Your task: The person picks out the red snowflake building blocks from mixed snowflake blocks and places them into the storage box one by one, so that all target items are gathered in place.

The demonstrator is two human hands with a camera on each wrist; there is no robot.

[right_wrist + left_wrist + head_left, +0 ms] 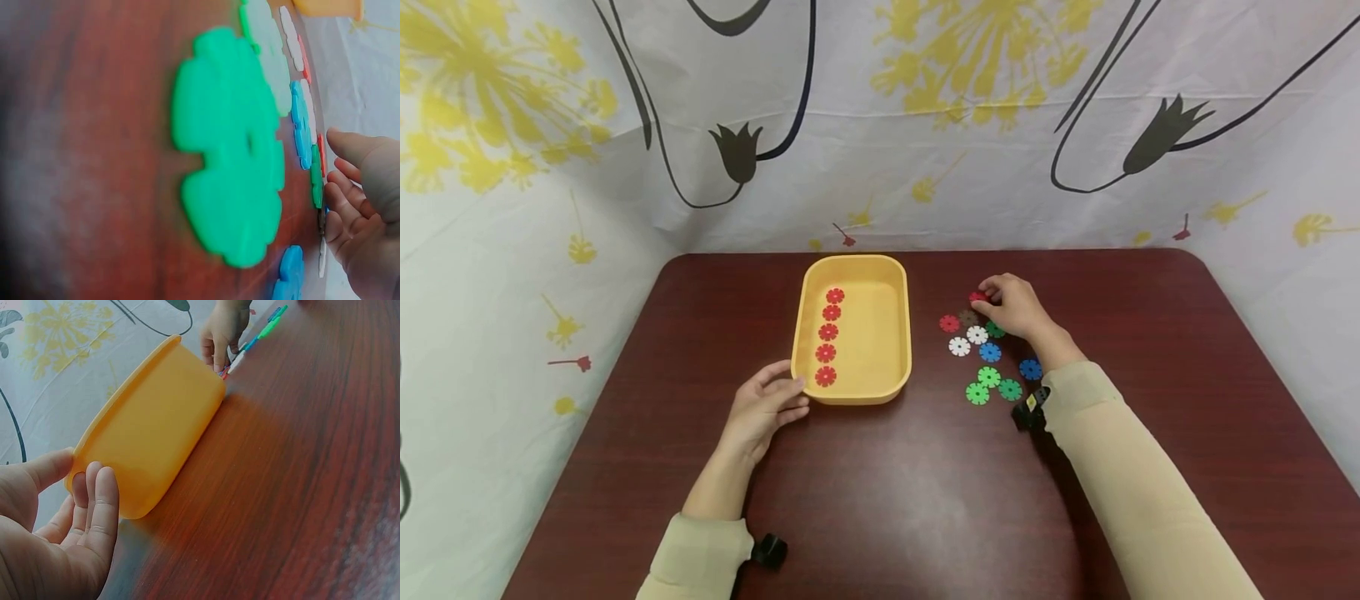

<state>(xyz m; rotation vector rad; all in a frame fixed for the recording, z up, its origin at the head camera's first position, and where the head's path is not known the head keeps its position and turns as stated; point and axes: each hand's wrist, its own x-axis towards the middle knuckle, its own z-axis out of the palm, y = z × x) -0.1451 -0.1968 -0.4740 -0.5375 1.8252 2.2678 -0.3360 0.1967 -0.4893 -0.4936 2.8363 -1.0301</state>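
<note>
A yellow tray (880, 333) stands left of the table's centre, with several red snowflake discs (828, 332) in a column along its left side. My left hand (765, 407) holds the tray's near left corner, thumb at the rim and fingers against the outer wall (150, 437). To the right of the tray, my right hand (1015, 307) has its thumb and fingertips at opposite edges of a red snowflake disc (977, 297), partly covered by the fingers. This disc (322, 153) appears level with the others in the right wrist view.
Around the right hand lie another red disc (950, 323), a brown disc (968, 318), white discs (959, 347), blue discs (990, 352) and several green discs (988, 377). A patterned cloth (880, 183) hangs behind the dark wooden table (880, 483).
</note>
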